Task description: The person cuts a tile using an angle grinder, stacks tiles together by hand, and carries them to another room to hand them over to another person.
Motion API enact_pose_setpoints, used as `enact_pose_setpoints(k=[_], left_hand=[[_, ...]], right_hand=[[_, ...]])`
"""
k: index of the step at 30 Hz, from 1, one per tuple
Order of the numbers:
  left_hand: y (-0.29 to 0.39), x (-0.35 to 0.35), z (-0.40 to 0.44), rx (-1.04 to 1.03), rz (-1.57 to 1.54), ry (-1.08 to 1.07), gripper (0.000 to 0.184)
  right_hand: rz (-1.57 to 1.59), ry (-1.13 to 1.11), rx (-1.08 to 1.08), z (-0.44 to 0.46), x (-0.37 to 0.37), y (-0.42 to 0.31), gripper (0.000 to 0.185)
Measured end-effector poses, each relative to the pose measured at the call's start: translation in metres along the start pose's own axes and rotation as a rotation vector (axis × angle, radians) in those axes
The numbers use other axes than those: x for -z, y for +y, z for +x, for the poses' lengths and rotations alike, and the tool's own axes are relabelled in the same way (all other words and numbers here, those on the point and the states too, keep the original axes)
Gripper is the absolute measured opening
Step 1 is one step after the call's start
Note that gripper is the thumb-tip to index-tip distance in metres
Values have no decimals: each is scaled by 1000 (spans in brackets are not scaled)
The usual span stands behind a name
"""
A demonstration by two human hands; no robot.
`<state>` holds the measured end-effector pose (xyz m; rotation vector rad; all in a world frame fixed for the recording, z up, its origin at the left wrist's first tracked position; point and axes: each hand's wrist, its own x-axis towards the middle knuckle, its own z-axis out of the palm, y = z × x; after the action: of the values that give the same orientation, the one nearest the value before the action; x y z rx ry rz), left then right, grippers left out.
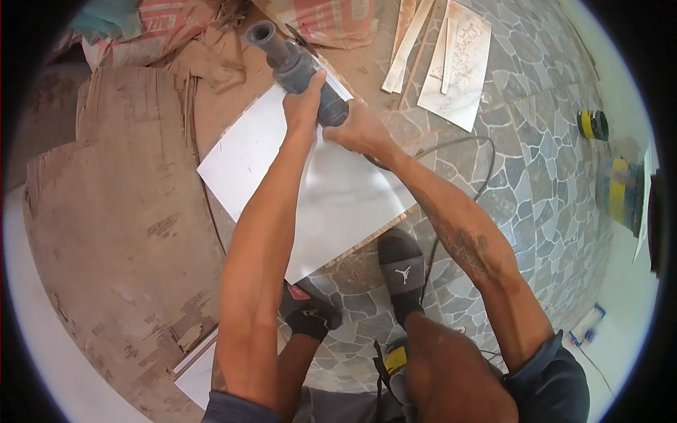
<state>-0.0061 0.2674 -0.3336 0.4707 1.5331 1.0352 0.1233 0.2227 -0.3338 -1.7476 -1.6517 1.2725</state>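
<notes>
A dark grey angle grinder (290,67) with a flared round end lies across the far edge of a large white tile (352,211). My left hand (305,102) is wrapped round the middle of its body. My right hand (361,130) grips the rear end, close to the tile's surface. Part of a thin dark disc edge shows beyond the tool; its contact with the tile is hard to make out. The tile lies flat just in front of my feet, and a dark cord (491,158) loops away to the right of my right hand.
Worn plywood (127,211) covers the left side. Dusty sacks (162,28) lie at the back. A cut tile piece (462,70) and narrow strips (409,46) rest on the stone-patterned floor (543,190). A yellow-banded bucket (620,190) and a tape roll (592,125) are at right.
</notes>
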Motion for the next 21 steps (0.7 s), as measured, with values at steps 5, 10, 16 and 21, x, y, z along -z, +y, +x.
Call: enact_pose_setpoints(k=[5,10,16,21], left_hand=[[-8,0,11,-41,105,24,58],[-11,4,12,-51,62,18,56],[-8,2,10,-25,18,11,53],[-3,1,4,-10,13,8,53]], right_hand=[[-15,-64,-110,2,4,-3,49],[-82,-71,-119,-2,2,-7,58],[-72,-105,-149,0,3,-8,64],[-77,-114,-146,-1,3,-8,72]])
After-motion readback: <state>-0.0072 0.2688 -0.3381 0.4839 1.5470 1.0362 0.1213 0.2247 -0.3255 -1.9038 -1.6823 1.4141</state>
